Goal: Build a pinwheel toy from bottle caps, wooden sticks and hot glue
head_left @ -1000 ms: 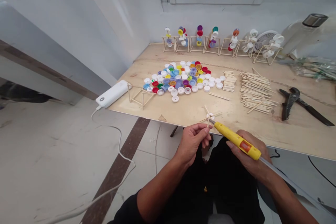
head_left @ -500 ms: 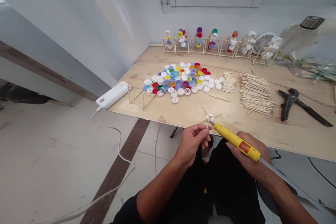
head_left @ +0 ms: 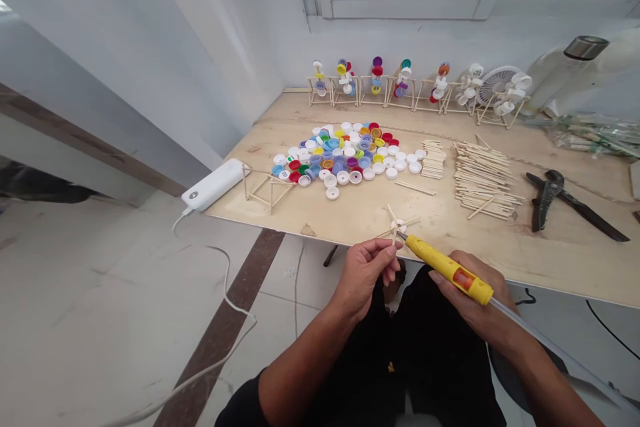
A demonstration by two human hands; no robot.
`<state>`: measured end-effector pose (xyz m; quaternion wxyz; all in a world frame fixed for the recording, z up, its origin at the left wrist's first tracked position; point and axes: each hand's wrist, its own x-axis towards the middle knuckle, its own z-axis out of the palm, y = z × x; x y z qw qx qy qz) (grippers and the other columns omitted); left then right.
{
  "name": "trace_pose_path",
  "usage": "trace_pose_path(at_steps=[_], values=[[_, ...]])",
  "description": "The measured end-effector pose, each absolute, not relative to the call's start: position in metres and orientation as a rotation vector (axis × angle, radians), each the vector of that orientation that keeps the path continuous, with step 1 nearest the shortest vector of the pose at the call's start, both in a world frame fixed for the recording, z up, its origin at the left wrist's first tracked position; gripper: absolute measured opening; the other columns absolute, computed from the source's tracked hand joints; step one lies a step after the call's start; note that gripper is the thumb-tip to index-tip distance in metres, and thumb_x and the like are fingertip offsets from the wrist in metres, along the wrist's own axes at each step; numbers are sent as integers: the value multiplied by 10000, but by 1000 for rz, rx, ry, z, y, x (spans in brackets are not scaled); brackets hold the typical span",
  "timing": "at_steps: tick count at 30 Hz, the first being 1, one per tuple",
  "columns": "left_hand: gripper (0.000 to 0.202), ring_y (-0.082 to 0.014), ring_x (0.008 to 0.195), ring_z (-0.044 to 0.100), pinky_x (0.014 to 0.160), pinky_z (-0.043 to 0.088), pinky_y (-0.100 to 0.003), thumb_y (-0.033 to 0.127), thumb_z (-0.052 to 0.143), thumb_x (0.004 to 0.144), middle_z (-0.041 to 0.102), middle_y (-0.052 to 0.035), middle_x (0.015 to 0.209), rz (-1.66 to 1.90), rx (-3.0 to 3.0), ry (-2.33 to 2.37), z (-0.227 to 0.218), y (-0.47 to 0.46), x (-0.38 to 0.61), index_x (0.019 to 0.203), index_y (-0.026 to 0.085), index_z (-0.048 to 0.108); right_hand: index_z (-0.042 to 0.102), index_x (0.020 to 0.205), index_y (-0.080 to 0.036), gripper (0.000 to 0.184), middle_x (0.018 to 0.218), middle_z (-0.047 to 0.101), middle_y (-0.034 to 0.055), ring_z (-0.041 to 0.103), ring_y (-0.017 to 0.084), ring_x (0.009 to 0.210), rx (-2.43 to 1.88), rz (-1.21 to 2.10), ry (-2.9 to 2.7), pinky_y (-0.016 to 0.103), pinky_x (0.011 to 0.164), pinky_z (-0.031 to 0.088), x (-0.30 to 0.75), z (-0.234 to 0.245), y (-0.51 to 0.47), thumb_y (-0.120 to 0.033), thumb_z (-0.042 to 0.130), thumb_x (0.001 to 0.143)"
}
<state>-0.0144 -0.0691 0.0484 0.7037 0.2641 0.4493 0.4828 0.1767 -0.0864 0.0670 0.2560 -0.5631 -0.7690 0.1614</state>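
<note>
My left hand (head_left: 373, 270) is closed, pinching one of the thin wooden sticks (head_left: 394, 235) between thumb and finger. That stick meets a white bottle cap (head_left: 399, 225), from which several other sticks spread like spokes, just over the table's front edge. My right hand (head_left: 473, 293) is wrapped round a yellow stick-shaped glue gun (head_left: 433, 259) with a clear glue stick (head_left: 525, 328) running out of its rear. Its metal tip touches or nearly touches the place where stick and cap meet; I cannot tell which.
Coloured bottle caps (head_left: 343, 177) lie heaped mid-table (head_left: 350, 213). Right of them are a wooden stick pile (head_left: 485, 180) and black-handled cutters (head_left: 547, 200). A stick frame (head_left: 270, 193) stands at left by a white power bank (head_left: 215, 185). Cap-wheel models (head_left: 377, 80) line the back.
The whole view has shifted slightly. Both hands, the glue gun and the cap with sticks keep nearly the same position relative to one another.
</note>
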Motion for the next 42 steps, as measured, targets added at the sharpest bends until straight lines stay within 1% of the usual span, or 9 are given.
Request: trace_pose_path(at_steps=[4,7,11,17,22,29,33,37,42], values=[[325,-56,454,451,451,327,-200,372,729,688,579,6,568,1064,596,988,50,-70,-15,859,100,684,516,703,-226,230,601,558,-36,521,113,516,-1572,477,-1996,236,495,384,184,72,-86,-411,550,836],[332,-63,459,453,451,329,-206,379,725,690,580,1,572,1064,609,998,49,-69,-15,866,100,687,573,806,-230,191,684,608,-18,570,131,585,-1615,396,-1933,240,526,406,198,75,-83,-417,553,835],[336,-68,463,458,452,334,-209,378,722,690,582,-2,577,1058,621,1004,51,-69,-16,877,100,689,579,971,-227,215,850,636,29,609,168,723,-1650,118,-1897,261,618,440,235,69,-72,-395,535,844],[324,-66,467,461,458,340,-207,362,722,692,581,-4,578,1051,628,1007,54,-70,-14,876,97,689,557,1017,-186,251,990,642,134,597,231,904,-1596,-342,-1990,317,819,434,326,49,-46,-368,532,846],[335,-70,470,461,456,339,-209,368,725,689,582,-6,581,1037,629,1002,56,-70,-10,887,100,689,561,1016,-163,297,1018,634,184,567,261,887,-1927,-514,-2090,364,745,397,389,36,-31,-401,446,880],[319,-70,479,471,470,346,-211,363,714,708,591,-14,599,1010,606,957,59,-70,-5,886,100,689,545,1054,-149,283,1049,616,196,523,306,949,-2047,-449,-2295,390,754,349,411,33,-23,-265,369,865],[322,-70,483,478,471,346,-210,364,712,714,601,-22,613,1016,570,917,57,-70,-5,894,97,689,536,1111,-133,363,1095,601,210,510,318,980,-2088,-475,-2352,405,774,361,416,33,-23,-294,319,869],[299,-67,485,486,475,349,-206,341,713,717,607,-23,615,1026,530,887,54,-69,-5,885,95,691,539,1163,-125,479,1169,578,206,520,322,993,-2083,-508,-2397,427,816,394,431,32,-25,-402,381,806],[296,-73,503,498,492,364,-208,331,710,727,612,-28,629,1039,503,853,51,-69,-6,901,92,688,554,1185,-164,507,1174,592,196,550,344,1013,-2019,-615,-2219,479,728,428,413,49,-40,-430,319,823]])
